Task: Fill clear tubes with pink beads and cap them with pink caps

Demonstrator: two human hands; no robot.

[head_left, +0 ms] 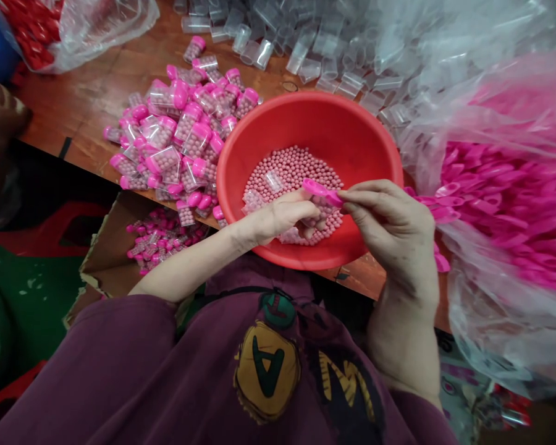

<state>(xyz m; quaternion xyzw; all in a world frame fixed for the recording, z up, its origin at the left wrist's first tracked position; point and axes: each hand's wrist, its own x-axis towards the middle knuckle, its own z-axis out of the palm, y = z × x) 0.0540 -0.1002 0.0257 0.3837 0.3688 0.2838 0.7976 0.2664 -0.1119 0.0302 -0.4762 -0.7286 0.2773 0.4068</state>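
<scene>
— What does the head view give you?
— I see the right hand (389, 222) pinching a pink cap (322, 190) between thumb and forefinger, above the pink beads (290, 167) in the red bowl (306, 105).
— And the left?
— The left hand (282, 217) touches the cap, fingers curled down into the beads. I cannot tell whether they grip anything. Filled vials (180, 136) lie piled left of the bowl.

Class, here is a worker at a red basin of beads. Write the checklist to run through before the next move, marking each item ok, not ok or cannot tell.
1. Pink cap pinched by right hand: ok.
2. Left hand down among the beads in the red basin: ok.
3. Left hand's grip holding anything: cannot tell, curled fingers hide it.
4. Empty vials lying beyond the basin: ok.
5. Bag of caps beside the right hand: ok.
</scene>
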